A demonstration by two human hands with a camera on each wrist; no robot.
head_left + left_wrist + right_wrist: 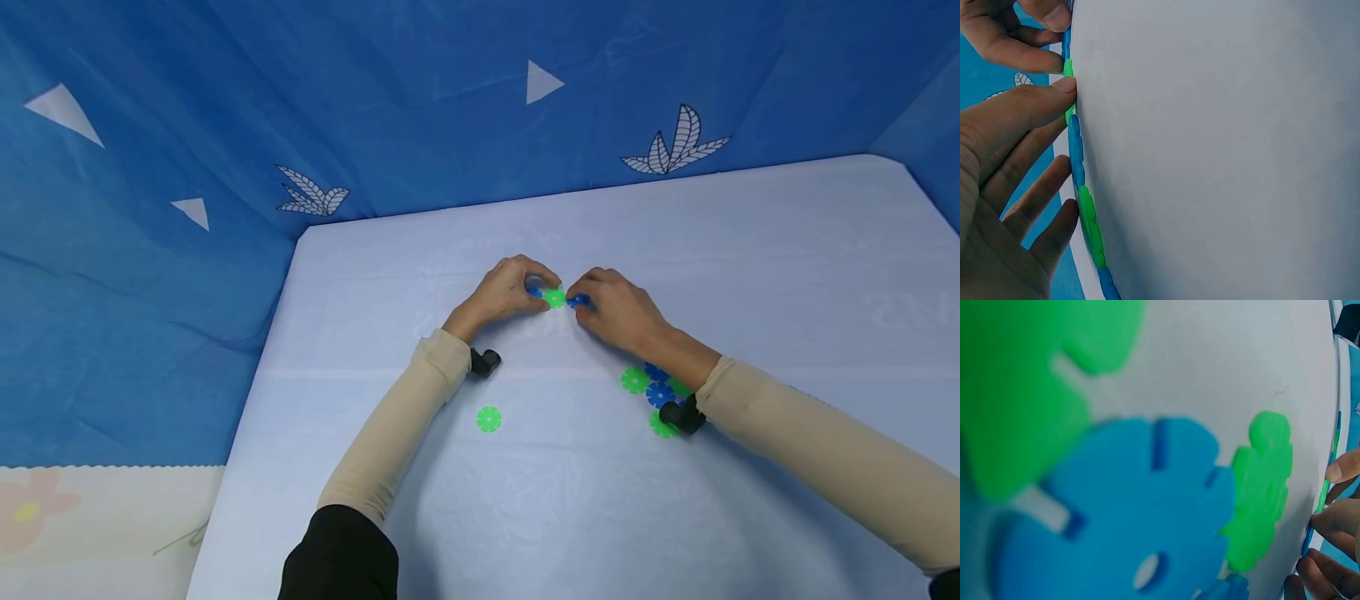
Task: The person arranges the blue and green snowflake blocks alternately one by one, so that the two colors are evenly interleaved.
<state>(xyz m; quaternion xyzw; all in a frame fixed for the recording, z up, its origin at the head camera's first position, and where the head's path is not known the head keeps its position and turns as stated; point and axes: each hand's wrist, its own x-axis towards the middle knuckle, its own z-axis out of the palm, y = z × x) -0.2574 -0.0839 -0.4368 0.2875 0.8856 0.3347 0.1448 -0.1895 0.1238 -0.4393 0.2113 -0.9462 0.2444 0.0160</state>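
Near the middle of the table, my left hand [508, 289] pinches a green notched plastic disc [554, 298] between thumb and fingers. Just to its right, my right hand [618, 310] holds a blue notched disc [577, 300] by thumb and fingertips. The two discs meet edge to edge. Seen from the left wrist, the green disc [1069, 67] belongs to a row with another blue disc [1075, 150], a green disc [1091, 225] and a blue piece [1107, 284]. Whether the notches are fully interlocked cannot be told.
Under my right forearm lies a cluster of loose discs, with a blue disc [660, 395] and a green disc [635, 381] among them. A single green disc [489, 419] lies closer to me. Blue patterned cloth [450, 100] hangs behind the white-covered table [360, 300].
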